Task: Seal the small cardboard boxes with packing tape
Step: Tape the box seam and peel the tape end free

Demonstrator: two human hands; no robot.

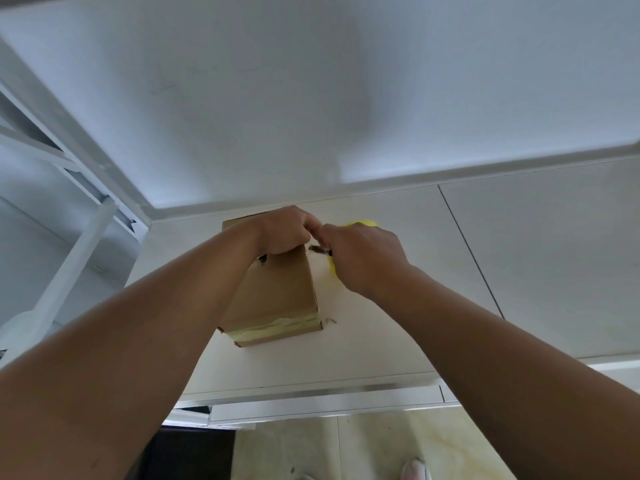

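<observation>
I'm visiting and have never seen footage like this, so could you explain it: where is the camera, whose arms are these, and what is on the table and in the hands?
There is no machine here: these are a person's two bare arms. The single picture comes from a wide-angle camera worn on the person's head, looking forward and down, so the arms reach in from the bottom. On the white table stands a small cardboard box, with a strip of packing tape already across its near end. The left hand is curled over the box's far top edge. The right hand grips a yellow tool, mostly hidden, probably the tape holder. A small dark piece shows between the hands, too small to identify.
</observation>
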